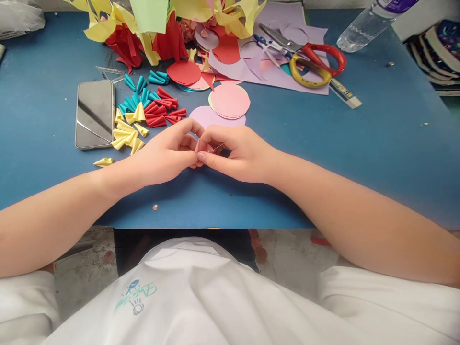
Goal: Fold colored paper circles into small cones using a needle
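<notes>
My left hand (168, 153) and my right hand (233, 151) meet over the near middle of the blue table, fingers pinched round a small piece of pink paper (203, 147). A thin, needle-like item (218, 146) sticks out by my right fingers. Just beyond them lie a lilac paper circle (215, 116) and stacked pink circles (230, 100). To the left are small folded cones in yellow (125, 134), red (156, 114) and teal (134, 101), several of each colour. My fingers hide much of the pink piece.
A phone (95, 114) lies left of the cones. Crumpled yellow and red paper (124, 45) fills the back. Scissors with red and yellow handles (312, 64) rest on lilac sheets (233, 67). A water bottle (370, 26) is at the back right of the table (359, 139).
</notes>
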`<state>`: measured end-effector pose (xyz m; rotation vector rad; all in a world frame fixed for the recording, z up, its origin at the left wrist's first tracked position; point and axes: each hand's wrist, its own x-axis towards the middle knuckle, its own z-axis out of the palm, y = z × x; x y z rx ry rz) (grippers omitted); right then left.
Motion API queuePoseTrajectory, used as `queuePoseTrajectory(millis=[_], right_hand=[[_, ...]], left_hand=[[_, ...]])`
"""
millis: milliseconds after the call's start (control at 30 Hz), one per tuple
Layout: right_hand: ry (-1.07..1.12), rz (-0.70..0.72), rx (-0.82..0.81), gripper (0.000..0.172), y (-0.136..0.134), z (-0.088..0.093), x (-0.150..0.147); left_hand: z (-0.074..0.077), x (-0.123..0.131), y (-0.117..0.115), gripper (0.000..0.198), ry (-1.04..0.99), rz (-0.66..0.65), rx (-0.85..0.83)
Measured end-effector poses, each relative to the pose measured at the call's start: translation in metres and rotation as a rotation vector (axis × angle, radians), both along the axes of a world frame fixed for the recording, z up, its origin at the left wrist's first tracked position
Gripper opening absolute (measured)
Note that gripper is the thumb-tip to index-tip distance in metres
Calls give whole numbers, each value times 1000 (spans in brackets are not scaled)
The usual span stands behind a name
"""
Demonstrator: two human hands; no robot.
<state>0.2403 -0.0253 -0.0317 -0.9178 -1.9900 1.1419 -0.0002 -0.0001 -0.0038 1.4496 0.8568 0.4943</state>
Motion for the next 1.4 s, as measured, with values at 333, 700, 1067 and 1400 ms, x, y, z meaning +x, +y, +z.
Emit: queuePoseTrajectory(millis=[333, 700, 1067, 1400], right_hand=[[-52, -40, -18, 26, -3, 5, 0], [-105, 12, 15, 21, -1, 7, 2], [-165, 38, 154, 31, 1, 1, 6], [-174, 49, 115, 32, 0, 2, 7]], left_hand=[[11, 5, -6, 26, 68, -5, 21], [4, 3, -1, 26, 71, -42, 80], [4, 1, -5, 26, 170, -84, 277], [-1, -3, -3, 24, 210, -139, 369]])
